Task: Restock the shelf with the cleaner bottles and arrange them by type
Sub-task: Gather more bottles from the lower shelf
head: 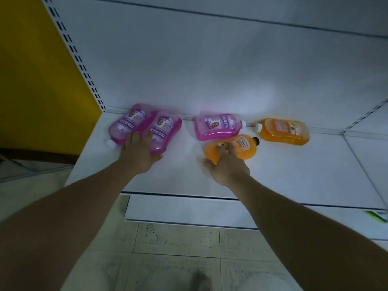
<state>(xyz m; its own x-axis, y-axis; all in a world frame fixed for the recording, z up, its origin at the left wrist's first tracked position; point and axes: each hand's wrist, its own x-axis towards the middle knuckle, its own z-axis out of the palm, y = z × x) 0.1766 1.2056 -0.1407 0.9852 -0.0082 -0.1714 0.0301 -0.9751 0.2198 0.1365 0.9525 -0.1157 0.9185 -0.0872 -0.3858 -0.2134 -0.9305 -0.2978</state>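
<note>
Spanning most of the view: white shelf [273, 175], deep and flat, w/ white back panel [189, 59] rising behind and a slotted upright [79, 61] at the left edge. Yellow side panel [37, 70] further left. Speckled tile floor [178, 242] below the shelf front.

Reaching in from below: two bare forearms. Left hand [139, 155] spread flat, palm down, fingers pressing on the near ends of two pink bottles; not wrapped round either, more resting on than gripping. Right hand [227, 164] curled over the near end of an orange bottle, fingers on top, thumb out to the left on the shelf; looks like a loose grasp, can't tell how firm.

Lying flat, all five bottles, near the back of the shelf:
- far-left pink bottle [128, 124], white cap toward the front-left, touching its neighbour.
- second pink bottle [164, 129], just beside it, angled the same way.
- third pink bottle [217, 127], apart from that pair, sideways, cap pointing right.
- rear orange bottle [285, 132], sideways, white cap pointing left, nearly cap-to-cap w/ the third pink one.
- front orange bottle [239, 149], under the right hand, dark cap pointing back-right, just in front of the other two.
</note>
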